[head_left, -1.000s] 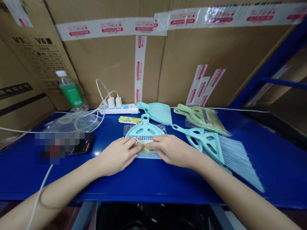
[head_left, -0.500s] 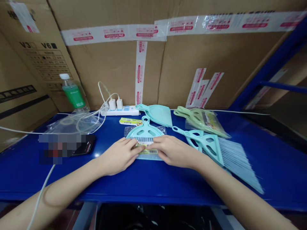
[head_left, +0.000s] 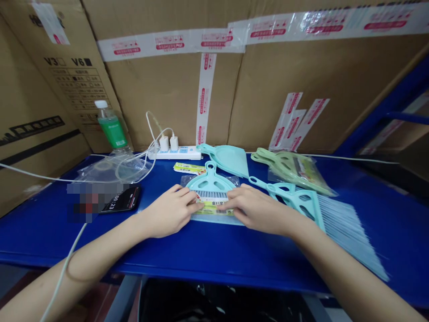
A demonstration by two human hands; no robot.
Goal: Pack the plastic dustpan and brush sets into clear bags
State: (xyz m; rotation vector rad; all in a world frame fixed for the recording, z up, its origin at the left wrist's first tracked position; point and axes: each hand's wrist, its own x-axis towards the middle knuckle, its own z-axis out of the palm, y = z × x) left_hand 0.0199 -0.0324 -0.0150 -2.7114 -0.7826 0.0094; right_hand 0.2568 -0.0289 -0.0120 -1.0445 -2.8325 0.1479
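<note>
A light-blue hand broom [head_left: 210, 183] lies with its bristles toward me, over a matching dustpan [head_left: 217, 219]. A yellow and white paper label [head_left: 214, 205] lies across the bristles. My left hand [head_left: 172, 210] has its fingers bent at the label's left end, its thumb on the printed face. At the other end, my right hand [head_left: 251, 208] is curled over the label, with a finger reaching inward along it. The undersides of both hands are hidden. Clear plastic [head_left: 239, 180] shows around the broom head.
Behind lie a light-blue dustpan [head_left: 231, 158] and another yellow label [head_left: 187, 168]. On the right are loose light-blue brooms [head_left: 301, 201] and a bagged green set [head_left: 291, 167]. A power strip [head_left: 184, 153], bottle [head_left: 113, 129], plastic bag [head_left: 100, 170], phone [head_left: 122, 199] and cables are left.
My hands have moved slightly apart, so more of the label's print shows between them. The whole view has shifted a little, with things appearing farther right.
</note>
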